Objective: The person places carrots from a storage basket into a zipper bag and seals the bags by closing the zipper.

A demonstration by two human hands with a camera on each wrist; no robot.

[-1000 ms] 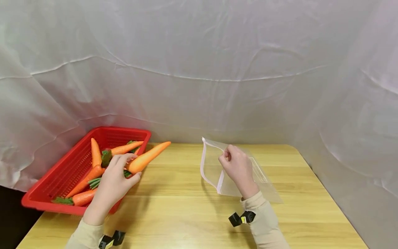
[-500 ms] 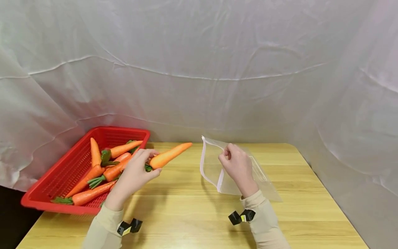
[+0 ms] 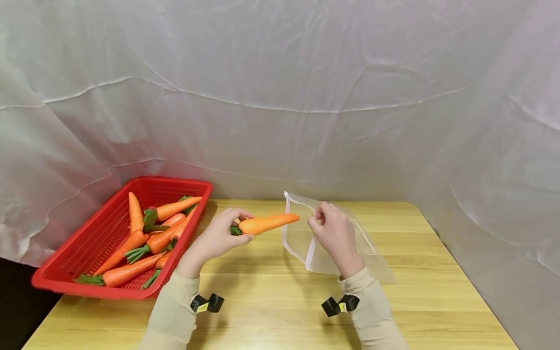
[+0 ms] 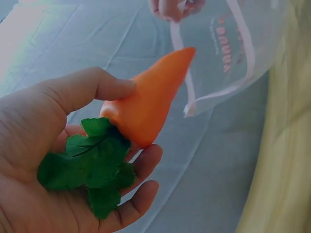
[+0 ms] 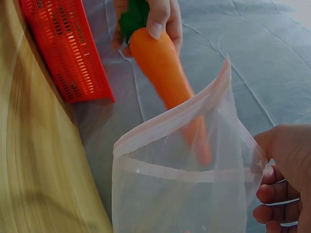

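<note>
The left hand [image 3: 216, 238] pinches a carrot [image 3: 267, 223] at its thick end, thumb on top and fingers curled beneath, with the green leaves [image 4: 90, 165] lying against the palm. The carrot lies nearly level above the bench [image 3: 271, 296], its tip pointing toward 3 o'clock and just reaching the mouth of a clear plastic bag [image 3: 302, 243]. In the right wrist view the tip shows through the near wall of the bag, past its rim, though whether it touches the plastic cannot be told. The right hand [image 3: 334, 233] pinches the top edge of the bag between thumb and curled fingers and holds the mouth up and apart, facing 9 o'clock; the bag's lower part trails down onto the bench toward 4 o'clock. The bag has a white zip strip [image 5: 170, 124] around its rim and holds nothing but the carrot tip. At 9 o'clock from the left hand a red basket [image 3: 61, 277] with slotted walls sits on the bench's left edge. In it lie several more carrots [image 3: 131, 272], some crossing one another, their leafy ends mostly toward the near side. A white cloth [image 3: 280, 97] hangs behind and to both sides of the bench.
</note>
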